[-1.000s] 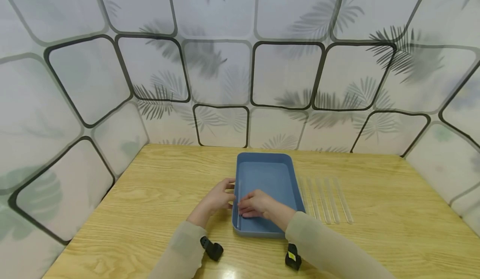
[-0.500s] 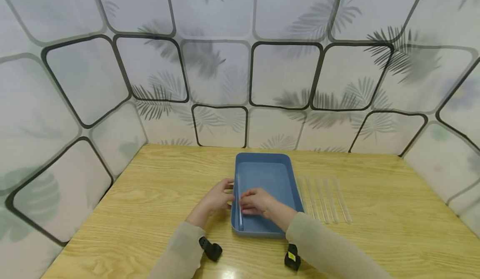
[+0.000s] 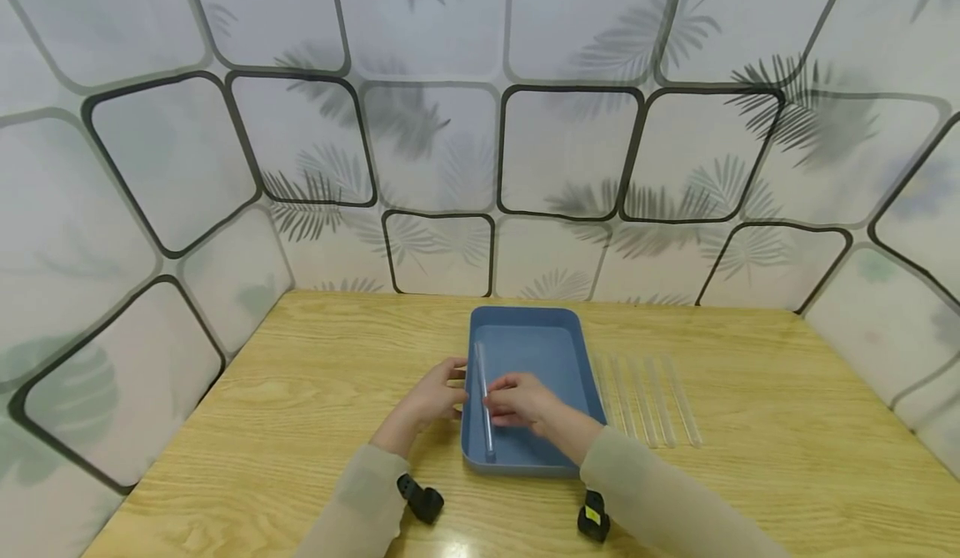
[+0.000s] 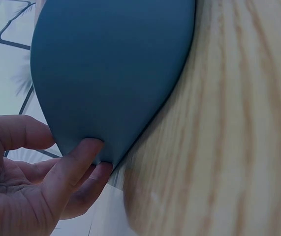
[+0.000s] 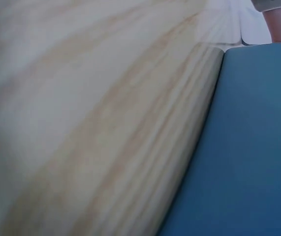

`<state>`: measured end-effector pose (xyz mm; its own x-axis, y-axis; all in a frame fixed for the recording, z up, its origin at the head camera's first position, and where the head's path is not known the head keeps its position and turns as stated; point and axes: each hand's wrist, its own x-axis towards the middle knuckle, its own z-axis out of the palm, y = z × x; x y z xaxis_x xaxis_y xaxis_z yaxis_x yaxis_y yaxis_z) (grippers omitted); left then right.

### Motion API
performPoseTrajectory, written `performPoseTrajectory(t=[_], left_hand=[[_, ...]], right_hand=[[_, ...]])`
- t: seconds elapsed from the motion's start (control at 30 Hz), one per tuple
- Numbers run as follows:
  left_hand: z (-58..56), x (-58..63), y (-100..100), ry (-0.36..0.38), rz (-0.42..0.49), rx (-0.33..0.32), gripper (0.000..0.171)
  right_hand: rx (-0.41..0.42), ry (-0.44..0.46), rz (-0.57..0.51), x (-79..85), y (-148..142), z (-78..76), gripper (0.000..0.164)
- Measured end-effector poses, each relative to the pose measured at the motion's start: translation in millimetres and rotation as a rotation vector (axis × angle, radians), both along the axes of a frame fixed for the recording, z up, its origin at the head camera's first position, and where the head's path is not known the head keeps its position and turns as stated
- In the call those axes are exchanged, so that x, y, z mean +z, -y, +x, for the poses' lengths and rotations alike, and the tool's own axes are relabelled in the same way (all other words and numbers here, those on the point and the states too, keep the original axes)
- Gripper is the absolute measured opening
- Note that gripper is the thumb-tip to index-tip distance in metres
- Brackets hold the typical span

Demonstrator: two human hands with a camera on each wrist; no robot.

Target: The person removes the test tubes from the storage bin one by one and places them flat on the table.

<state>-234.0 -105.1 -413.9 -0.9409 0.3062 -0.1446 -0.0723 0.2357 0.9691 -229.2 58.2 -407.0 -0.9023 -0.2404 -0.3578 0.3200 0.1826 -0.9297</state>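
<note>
A blue rectangular tray (image 3: 536, 349) stands on the wooden table. Inside it, near the left wall, my right hand (image 3: 521, 401) pinches a clear tube (image 3: 489, 437) between thumb and fingers, around its middle. The tube slants slightly, its near end toward the tray's front left corner. My left hand (image 3: 433, 391) rests its fingertips on the outside of the tray's left wall. In the left wrist view, the loosely bent fingers (image 4: 76, 164) touch the smooth blue side (image 4: 110, 73). The right wrist view shows the tray's outer side (image 5: 243, 147), while the right hand is out of sight.
Several similar clear tubes (image 3: 660, 412) lie side by side on the table (image 3: 757, 391), right of the tray. Behind the table rises a patterned wall covering (image 3: 442, 145). Black wrist cameras (image 3: 423, 501) hang under both sleeves.
The tube has moved right, away from the tray's left wall, and now slants a little. My right hand has shifted slightly up and right with it. The left hand stays against the tray.
</note>
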Motion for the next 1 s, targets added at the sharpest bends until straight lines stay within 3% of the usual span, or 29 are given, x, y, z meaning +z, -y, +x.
performPoseTrajectory(t=[1.0], left_hand=[[-1.2, -0.5, -1, 0.021, 0.019, 0.005, 0.06]], right_hand=[[0.065, -0.047, 0.002, 28.3, -80, 12.0, 0.031]])
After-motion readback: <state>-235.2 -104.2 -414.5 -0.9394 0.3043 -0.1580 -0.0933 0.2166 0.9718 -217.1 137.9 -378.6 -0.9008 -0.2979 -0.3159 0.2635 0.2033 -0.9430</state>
